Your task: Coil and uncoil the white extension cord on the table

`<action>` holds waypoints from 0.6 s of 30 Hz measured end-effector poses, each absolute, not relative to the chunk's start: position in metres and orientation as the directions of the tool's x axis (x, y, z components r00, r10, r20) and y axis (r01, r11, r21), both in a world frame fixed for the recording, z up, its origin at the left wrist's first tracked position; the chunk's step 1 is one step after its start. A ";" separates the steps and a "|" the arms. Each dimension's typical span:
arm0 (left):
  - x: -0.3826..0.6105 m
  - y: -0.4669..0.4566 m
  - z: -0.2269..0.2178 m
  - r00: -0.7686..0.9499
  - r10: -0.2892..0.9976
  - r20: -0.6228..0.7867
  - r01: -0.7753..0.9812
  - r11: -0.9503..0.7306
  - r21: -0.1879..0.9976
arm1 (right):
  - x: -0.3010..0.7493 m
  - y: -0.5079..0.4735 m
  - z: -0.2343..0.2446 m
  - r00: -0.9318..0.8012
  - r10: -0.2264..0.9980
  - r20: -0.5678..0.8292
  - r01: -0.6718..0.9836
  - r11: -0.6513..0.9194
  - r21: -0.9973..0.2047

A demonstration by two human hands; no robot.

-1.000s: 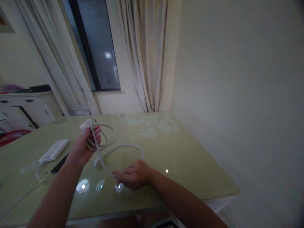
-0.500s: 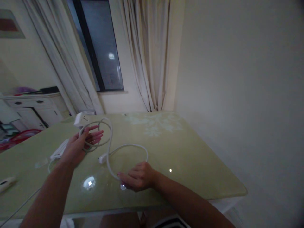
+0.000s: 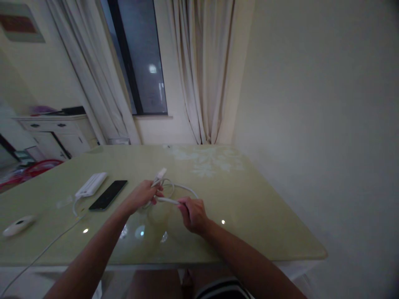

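Note:
Just above the middle of the table, my left hand (image 3: pixel 149 194) is closed around loops of a white power cord. Beyond its fingers sticks out a white block (image 3: pixel 161 173), which looks like the cord's socket end. My right hand (image 3: pixel 193 214) grips a stretch of the same power cord (image 3: pixel 168 201) with thumb and fingers, and that stretch runs nearly straight between both hands. Another part of the cord arcs behind, toward my right wrist. The plug is not clearly visible.
A black phone (image 3: pixel 108 195) lies left of my left hand, beside a white power strip (image 3: pixel 92 185) with its own thin cable (image 3: pixel 46 248). A white oval device (image 3: pixel 18 226) rests at the table's far left. The glossy green table (image 3: pixel 258 224) meets a wall on the right.
My left hand has moved right and turned over with the cord loops, uncovering the phone. My right hand has risen slightly, and the hands are closer together. The view has shifted slightly left.

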State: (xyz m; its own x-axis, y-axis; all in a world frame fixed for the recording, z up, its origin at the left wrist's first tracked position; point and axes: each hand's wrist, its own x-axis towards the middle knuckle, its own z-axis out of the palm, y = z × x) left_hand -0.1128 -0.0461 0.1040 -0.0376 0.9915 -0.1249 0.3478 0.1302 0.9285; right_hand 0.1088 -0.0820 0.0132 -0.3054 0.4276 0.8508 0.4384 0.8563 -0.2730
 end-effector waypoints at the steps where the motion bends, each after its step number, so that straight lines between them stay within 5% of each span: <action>1: -0.107 -0.045 0.100 -0.016 0.992 -0.125 0.376 0.122 0.919 | 0.111 -0.081 0.012 -0.291 0.441 0.849 0.440 0.850 -0.291; 8: -0.080 -0.050 0.083 0.123 0.979 -0.164 0.430 0.097 0.897 | 0.111 -0.082 0.007 -0.222 0.398 0.890 0.371 0.879 -0.301; 12: -0.079 -0.055 0.083 0.298 0.928 -0.221 0.402 0.088 0.911 | 0.110 -0.081 0.016 -0.078 0.505 0.859 0.318 0.829 -0.459; 18: -0.084 -0.063 0.075 0.268 0.945 -0.189 0.158 0.150 0.976 | 0.109 -0.074 0.025 0.121 0.763 0.635 0.105 0.626 -0.772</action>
State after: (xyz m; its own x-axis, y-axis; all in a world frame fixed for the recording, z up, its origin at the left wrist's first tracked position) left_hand -0.0844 -0.0629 0.0752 0.2679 0.9448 -0.1886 0.1579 0.1501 0.9760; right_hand 0.1091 -0.0738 0.0254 0.1215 0.7628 0.6351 0.1047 0.6264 -0.7724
